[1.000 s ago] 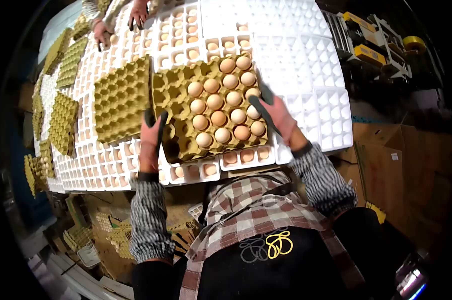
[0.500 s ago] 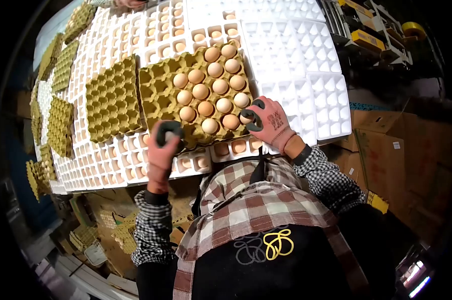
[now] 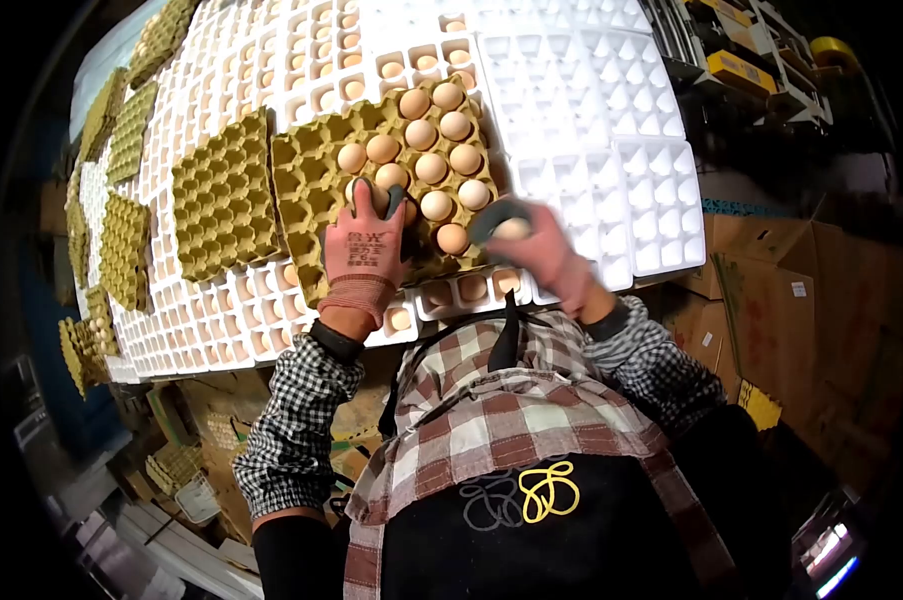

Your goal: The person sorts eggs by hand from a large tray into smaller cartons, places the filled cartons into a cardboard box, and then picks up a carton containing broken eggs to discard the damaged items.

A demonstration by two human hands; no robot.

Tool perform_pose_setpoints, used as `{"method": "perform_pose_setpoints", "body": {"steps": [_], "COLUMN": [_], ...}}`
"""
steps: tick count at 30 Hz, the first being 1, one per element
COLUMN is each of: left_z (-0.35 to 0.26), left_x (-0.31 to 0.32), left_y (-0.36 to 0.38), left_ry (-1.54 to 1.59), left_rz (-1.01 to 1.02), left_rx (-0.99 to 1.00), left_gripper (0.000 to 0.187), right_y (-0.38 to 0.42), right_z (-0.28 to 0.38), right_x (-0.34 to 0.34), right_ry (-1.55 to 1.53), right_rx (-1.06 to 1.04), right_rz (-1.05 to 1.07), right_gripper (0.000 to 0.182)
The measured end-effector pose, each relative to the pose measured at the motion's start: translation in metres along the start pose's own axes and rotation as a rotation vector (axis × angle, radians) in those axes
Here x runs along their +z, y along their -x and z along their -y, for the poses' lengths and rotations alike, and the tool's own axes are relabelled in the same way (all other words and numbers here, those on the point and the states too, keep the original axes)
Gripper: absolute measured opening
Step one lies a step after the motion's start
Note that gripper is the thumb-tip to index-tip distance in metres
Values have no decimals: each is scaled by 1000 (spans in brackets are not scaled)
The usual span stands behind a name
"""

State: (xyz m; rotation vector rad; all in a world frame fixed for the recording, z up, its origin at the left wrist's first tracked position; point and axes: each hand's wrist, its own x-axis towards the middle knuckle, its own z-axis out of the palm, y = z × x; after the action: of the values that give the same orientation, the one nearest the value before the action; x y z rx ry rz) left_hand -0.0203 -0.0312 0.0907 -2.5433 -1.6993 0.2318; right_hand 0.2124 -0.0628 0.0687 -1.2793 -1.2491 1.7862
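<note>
One egg (image 3: 512, 229) sits in the right hand (image 3: 551, 250), its fingers curled round the shell, just off the pulp tray (image 3: 306, 165) at 4 o'clock. The left hand (image 3: 366, 248) reaches over that tray from 6 o'clock, fingertips among more eggs (image 3: 430, 168); whether they grip one, I cannot tell. Lifting eggs out looks like the step in hand. Any next move calls for gentle, steady fingers, avoiding knocks against the white tray (image 3: 551, 172) at 3 o'clock.
</note>
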Motion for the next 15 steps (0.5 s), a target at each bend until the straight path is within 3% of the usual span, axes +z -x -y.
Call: {"method": "perform_pose_setpoints", "body": {"steps": [1, 3, 5, 6, 7, 8, 9, 10, 11, 12, 13, 15], "left_z": [-3, 1, 12, 22, 28, 28, 20, 11, 0, -11, -20, -27], "left_x": [3, -10, -12, 6, 24, 42, 31, 20, 17, 15, 2, -4], "left_y": [-4, -8, -5, 1, 5, 22, 29, 36, 38, 40, 45, 46], "left_ry": [-94, 64, 476, 750, 1633, 1527, 2103, 2658, 2374, 2080, 1945, 1913], "left_rz": [29, 86, 26, -104, 58, -46, 62, 205, 101, 25, -110, -138], "left_rx": [-6, -25, -226, -227, -354, -212, -190, -259, -275, -316, -78, -73], "left_gripper": [47, 47, 55, 54, 46, 44, 45, 46, 51, 57, 74, 73], "right_y": [-7, -7, -12, -17, -10, -1, 4, 2, -4, -12, -18, -36], "right_z": [4, 0, -3, -3, -3, 1, 6, 9, 10, 1, 15, 8], "right_x": [17, 21, 22, 21, 8, -5, -14, -17, -22, -32, -41, -33], "right_ry": [676, 683, 706, 719, 126, -213, -550, -657, -764, -595, -290, 930], "right_rx": [-260, -272, -299, -319, -128, -43, 46, -1, -47, -53, 22, -388], "right_rz": [-96, -145, -222, -250, -125, -112, -88, -73, -65, -66, -56, -260], "right_gripper": [40, 41, 41, 42, 41, 38, 37, 38, 39, 39, 41, 47]}}
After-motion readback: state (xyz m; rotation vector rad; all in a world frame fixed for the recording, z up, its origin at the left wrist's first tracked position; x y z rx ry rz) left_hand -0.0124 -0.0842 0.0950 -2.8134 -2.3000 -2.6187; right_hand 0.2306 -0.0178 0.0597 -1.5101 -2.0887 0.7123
